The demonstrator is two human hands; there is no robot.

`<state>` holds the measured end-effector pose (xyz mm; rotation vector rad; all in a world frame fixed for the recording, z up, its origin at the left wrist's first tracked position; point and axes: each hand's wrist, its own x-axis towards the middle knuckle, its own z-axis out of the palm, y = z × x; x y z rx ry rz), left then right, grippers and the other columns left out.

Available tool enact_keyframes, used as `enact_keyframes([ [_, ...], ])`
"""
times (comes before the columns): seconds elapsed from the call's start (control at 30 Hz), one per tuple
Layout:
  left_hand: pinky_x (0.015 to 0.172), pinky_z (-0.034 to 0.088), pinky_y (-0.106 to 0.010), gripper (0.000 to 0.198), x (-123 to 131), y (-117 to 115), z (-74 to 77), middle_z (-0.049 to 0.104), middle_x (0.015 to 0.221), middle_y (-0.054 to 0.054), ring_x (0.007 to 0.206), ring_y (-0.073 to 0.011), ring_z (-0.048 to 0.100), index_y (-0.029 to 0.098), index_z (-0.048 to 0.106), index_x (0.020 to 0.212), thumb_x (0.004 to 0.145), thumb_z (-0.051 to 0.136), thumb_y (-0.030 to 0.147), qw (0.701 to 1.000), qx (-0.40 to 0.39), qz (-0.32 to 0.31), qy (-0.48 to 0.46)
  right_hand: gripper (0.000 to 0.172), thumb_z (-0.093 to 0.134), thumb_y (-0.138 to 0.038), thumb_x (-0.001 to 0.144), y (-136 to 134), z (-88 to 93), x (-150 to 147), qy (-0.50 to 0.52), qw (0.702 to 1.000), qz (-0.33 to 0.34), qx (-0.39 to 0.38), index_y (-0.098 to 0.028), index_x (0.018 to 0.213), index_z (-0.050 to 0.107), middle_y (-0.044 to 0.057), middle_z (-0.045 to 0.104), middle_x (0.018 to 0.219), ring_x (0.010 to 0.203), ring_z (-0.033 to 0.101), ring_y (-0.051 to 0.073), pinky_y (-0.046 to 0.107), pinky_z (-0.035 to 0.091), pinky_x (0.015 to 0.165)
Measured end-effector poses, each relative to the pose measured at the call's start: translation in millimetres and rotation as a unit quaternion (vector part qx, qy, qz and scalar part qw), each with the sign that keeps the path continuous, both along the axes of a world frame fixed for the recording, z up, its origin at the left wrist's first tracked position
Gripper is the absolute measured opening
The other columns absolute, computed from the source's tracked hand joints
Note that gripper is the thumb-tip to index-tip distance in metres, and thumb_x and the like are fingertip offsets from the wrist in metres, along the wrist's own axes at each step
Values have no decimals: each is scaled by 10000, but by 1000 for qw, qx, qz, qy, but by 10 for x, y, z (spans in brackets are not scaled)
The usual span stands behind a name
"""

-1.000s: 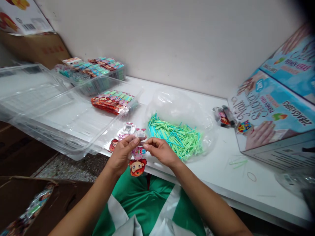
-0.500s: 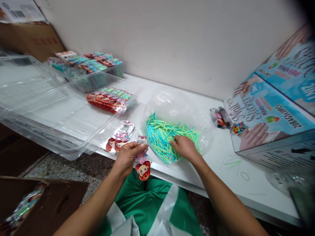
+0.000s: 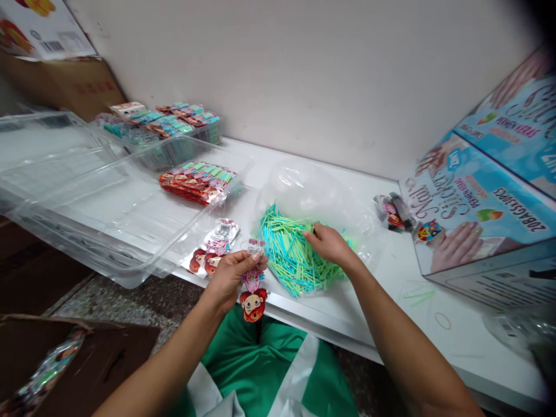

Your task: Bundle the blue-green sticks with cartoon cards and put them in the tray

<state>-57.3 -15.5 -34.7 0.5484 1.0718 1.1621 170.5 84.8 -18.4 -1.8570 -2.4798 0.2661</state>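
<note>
Between thumb and fingers, my left hand (image 3: 232,277) pinches a small candy packet (image 3: 253,298) printed with a red-haired cartoon face, held over the table's front edge. My right hand (image 3: 330,244) is at the heap of thin green and blue sticks (image 3: 291,255), its fingers pinched together at the top of the pile; whether a stick is between them is too small to tell. The sticks lie in an open clear plastic bag (image 3: 313,185). Flat on the table beside my left hand are a few more face-printed packets (image 3: 212,252).
A large clear tray (image 3: 130,266) on the left overhangs the table edge, with a stack of packets (image 3: 197,182) by it. Behind is a filled clear box (image 3: 174,124). A blue printed carton (image 3: 478,191) stands right. A rubber band (image 3: 443,321) and loose sticks (image 3: 419,296) lie nearby.
My right hand has lifted slightly and shifted toward the back of the stick pile. My left hand still holds the packet in nearly the same place. The camera view has shifted a little.
</note>
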Motion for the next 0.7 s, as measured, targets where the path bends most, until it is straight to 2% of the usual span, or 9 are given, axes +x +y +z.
enact_keyframes([
  [0.17, 729, 481, -249, 233, 79, 92, 79, 720, 778, -79, 688, -132, 647, 103, 702, 736, 636, 773, 301, 1000, 19, -14, 0, 279, 330, -381, 922, 104, 110, 45, 13, 999, 8, 32, -166, 888, 503, 84, 610, 845, 693, 536, 182, 265, 312, 577],
  [0.33, 749, 475, -255, 222, 177, 137, 104, 718, 793, -78, 702, -132, 645, 103, 702, 756, 671, 749, 303, 999, 33, -27, 1, 261, 320, -366, 920, 157, 116, 47, 49, 995, 17, 80, -178, 822, 472, 118, 572, 906, 818, 538, 221, 310, 384, 688],
  [0.4, 742, 475, -253, 217, 217, 152, 98, 717, 783, -76, 691, -129, 643, 100, 701, 750, 675, 746, 299, 999, 32, -32, 0, 238, 330, -348, 915, 178, 95, 50, 119, 990, 4, 74, -184, 805, 463, 116, 579, 916, 868, 542, 228, 337, 403, 740],
  [0.47, 737, 476, -252, 217, 261, 171, 92, 717, 781, -77, 685, -128, 643, 98, 698, 746, 669, 750, 295, 999, 29, -34, -2, 214, 342, -341, 913, 199, 64, 53, 252, 967, -9, 31, -189, 819, 460, 85, 607, 882, 846, 569, 201, 337, 423, 764],
  [0.53, 733, 476, -255, 221, 310, 191, 87, 718, 786, -80, 680, -129, 644, 98, 695, 752, 668, 750, 294, 999, 29, -39, -7, 202, 376, -362, 904, 210, 28, 47, 401, 915, -31, -20, -190, 857, 471, 39, 623, 820, 761, 594, 162, 323, 443, 756],
  [0.57, 730, 476, -257, 223, 336, 200, 84, 718, 788, -80, 680, -130, 645, 97, 693, 758, 671, 748, 295, 999, 32, -43, -12, 201, 412, -377, 889, 207, 11, 38, 473, 879, -50, -39, -189, 875, 482, 18, 620, 792, 718, 596, 147, 319, 451, 747],
  [0.63, 723, 476, -258, 221, 397, 216, 73, 718, 788, -80, 677, -131, 646, 99, 690, 768, 679, 742, 295, 997, 39, -55, -22, 200, 510, -376, 835, 175, -9, 1, 611, 783, -90, -71, -185, 898, 506, -18, 589, 743, 653, 581, 124, 313, 464, 727],
  [0.7, 717, 478, -263, 216, 474, 231, 54, 719, 794, -78, 679, -134, 648, 103, 688, 775, 685, 737, 294, 995, 50, -73, -38, 207, 597, -331, 775, 101, -7, -59, 727, 668, -106, -119, -181, 899, 528, -43, 549, 704, 623, 559, 107, 304, 477, 702],
])
